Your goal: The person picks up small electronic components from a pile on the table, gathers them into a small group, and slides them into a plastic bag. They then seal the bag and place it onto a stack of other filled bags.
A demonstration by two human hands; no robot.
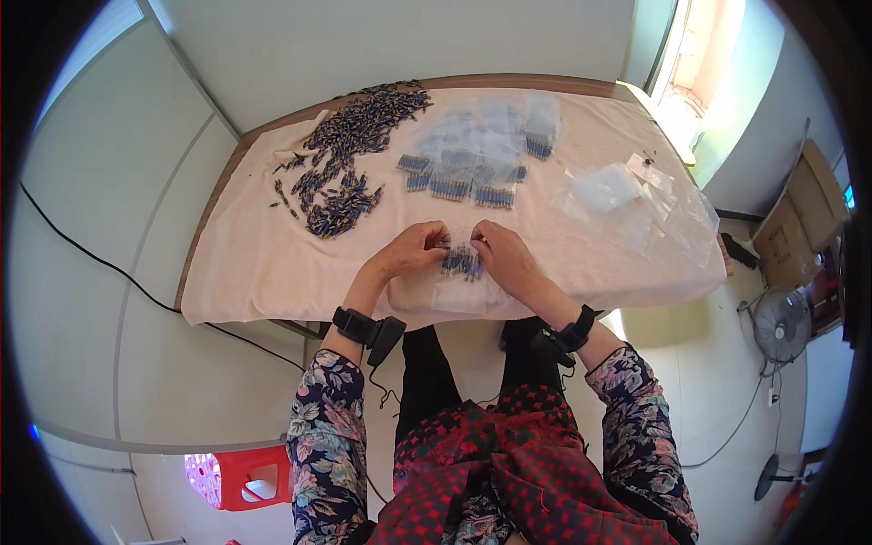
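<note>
To the left of the grip, and farther from the body, a large heap of small dark-blue parts with brass-coloured ends (372, 123) lies loose on a pale cloth (263, 227). A smaller pile (341, 211) of the same parts sits nearer the left hand.

The left hand (411, 252) is narrow, thumb and fingertips brought together at the left edge of a clear bag (460, 292). The bag lies between the two hands, near the front edge of the cloth. Its long axis appears to run fore and aft, from the fingertips toward the body, though its outline is faint. A cluster of blue parts (461, 263) shows at the bag's far portion, just on the body side of the fingertips; most point fore and aft, several askew. Neither hand is clearly nearer the cluster.

Beyond the grip, directly ahead, lie clear packets (481, 136) with rows of blue parts at their ends.

The right hand (506, 258) is likewise pinched, at the bag's right edge; the exact finger contact cannot be told. Well to its right, loose clear bags (627, 200) lie spread and overlapping.
</note>
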